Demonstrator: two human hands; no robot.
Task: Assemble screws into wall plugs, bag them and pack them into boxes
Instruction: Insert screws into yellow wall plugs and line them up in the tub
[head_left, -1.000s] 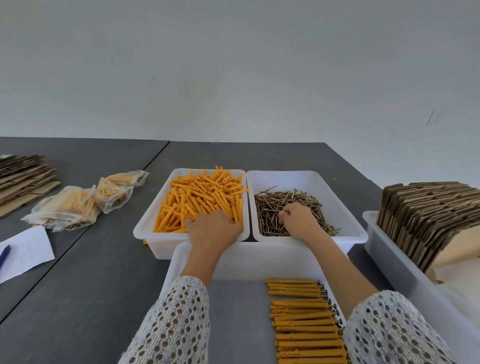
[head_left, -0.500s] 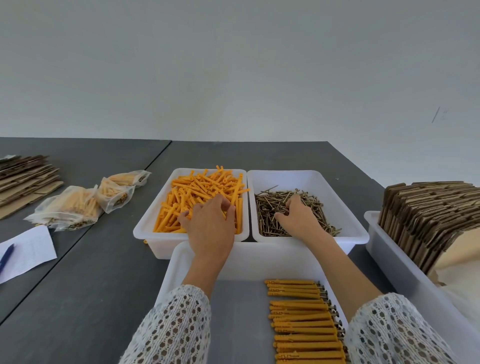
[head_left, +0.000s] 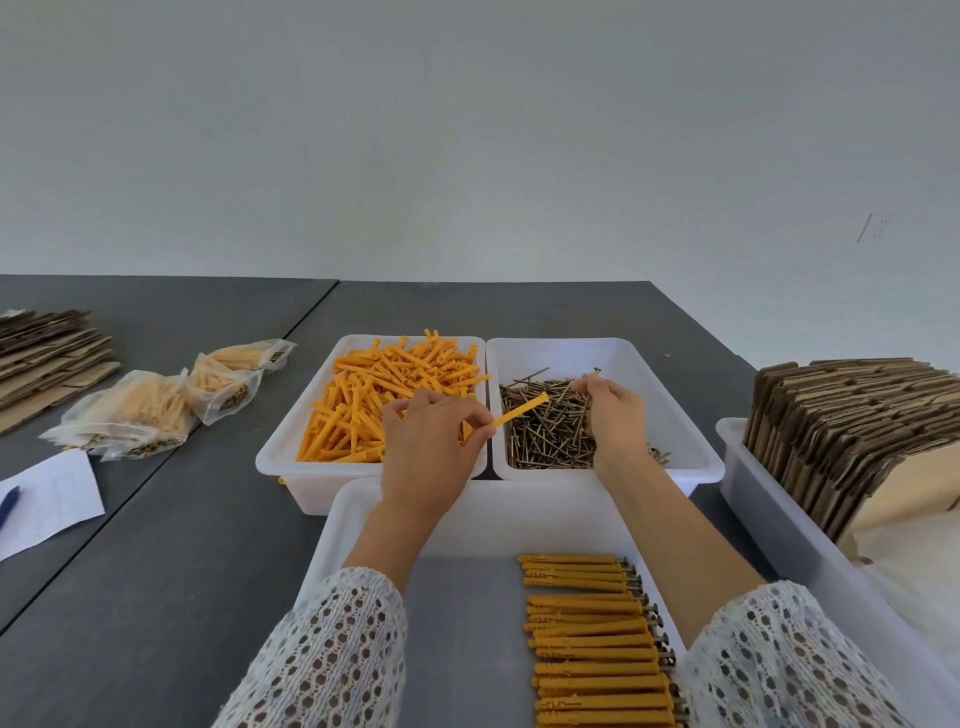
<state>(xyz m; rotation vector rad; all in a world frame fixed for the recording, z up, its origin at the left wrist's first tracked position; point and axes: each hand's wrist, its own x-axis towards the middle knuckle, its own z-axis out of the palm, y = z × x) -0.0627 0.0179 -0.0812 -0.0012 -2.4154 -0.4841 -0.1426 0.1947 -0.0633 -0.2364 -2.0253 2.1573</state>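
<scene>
The left hand has its grip pinched on one orange wall plug, held mid-frame over the seam between the plug bin and the screw bin. The right hand pinches a screw above the screw pile. Assembled plugs lie in the near tray, lower centre.

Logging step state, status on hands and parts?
Left hand pinches one orange wall plug over the bins. Right hand fingers curled in the screw pile, one screw at its fingertips. Nothing between plug and screws.
</scene>
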